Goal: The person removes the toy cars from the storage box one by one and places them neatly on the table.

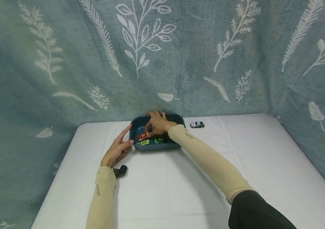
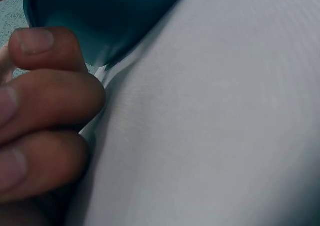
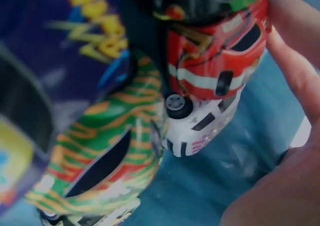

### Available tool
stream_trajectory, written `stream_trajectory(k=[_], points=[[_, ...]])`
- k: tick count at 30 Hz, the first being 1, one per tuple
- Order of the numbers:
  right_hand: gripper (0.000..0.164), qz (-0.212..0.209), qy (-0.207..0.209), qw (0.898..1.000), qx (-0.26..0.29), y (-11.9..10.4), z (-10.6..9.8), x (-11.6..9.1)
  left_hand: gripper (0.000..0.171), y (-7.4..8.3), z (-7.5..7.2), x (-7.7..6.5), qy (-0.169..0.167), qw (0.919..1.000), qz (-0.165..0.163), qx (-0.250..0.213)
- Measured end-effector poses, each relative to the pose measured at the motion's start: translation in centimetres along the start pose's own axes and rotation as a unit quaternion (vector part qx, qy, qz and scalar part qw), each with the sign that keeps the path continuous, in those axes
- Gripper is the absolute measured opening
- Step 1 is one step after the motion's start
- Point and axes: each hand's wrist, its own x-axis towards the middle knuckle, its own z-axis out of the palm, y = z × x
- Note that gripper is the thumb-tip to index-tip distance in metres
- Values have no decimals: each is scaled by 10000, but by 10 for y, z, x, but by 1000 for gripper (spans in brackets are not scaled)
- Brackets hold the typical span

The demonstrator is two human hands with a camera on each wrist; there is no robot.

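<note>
A dark blue plastic bin [image 1: 156, 147] stands at the table's far edge with several toy cars in it. My right hand [image 1: 158, 124] reaches into it from above. Its thumb and a finger pinch one end of a red toy car [image 1: 142, 137], also seen in the right wrist view as a red car [image 3: 217, 60] at the fingertips. Beside it lie a yellow-green car [image 1: 144, 142] and a green car [image 1: 158, 140]. My left hand [image 1: 117, 150] touches the bin's left end with straight index finger and thumb. Its other fingers [image 2: 55, 100] are curled and hold nothing.
A white and dark toy car [image 1: 197, 124] sits on the white-covered table [image 1: 156, 187], right of the bin. Under the red car in the right wrist view is a white car [image 3: 200, 128]. Patterned green cloth [image 1: 191, 89] hangs behind the table.
</note>
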Motion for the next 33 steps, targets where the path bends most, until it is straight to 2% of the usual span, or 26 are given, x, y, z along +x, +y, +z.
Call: stream_trajectory(k=[4,10,15,24,29,33], points=[[16,-97,40,9999,132,4,0,0,73,0,0,1,-2,10000,-14,-4],[26,-223,90,9985,494,8,-6,-2,74,1,0,1,-13,9999,-8,-102],[27,-365,442,9967,573,11,-19,-9,74,1,1,2,51,9999,-58,-84],[28,-399,890,9942,448,30,-50,-36,74,2,3,0,109,9999,-96,1],[28,-275,873,9953,321,46,-60,-56,73,1,4,-2,149,9997,-129,111],[29,-187,908,9953,294,56,-64,-71,73,-1,4,-2,116,9999,-30,99]])
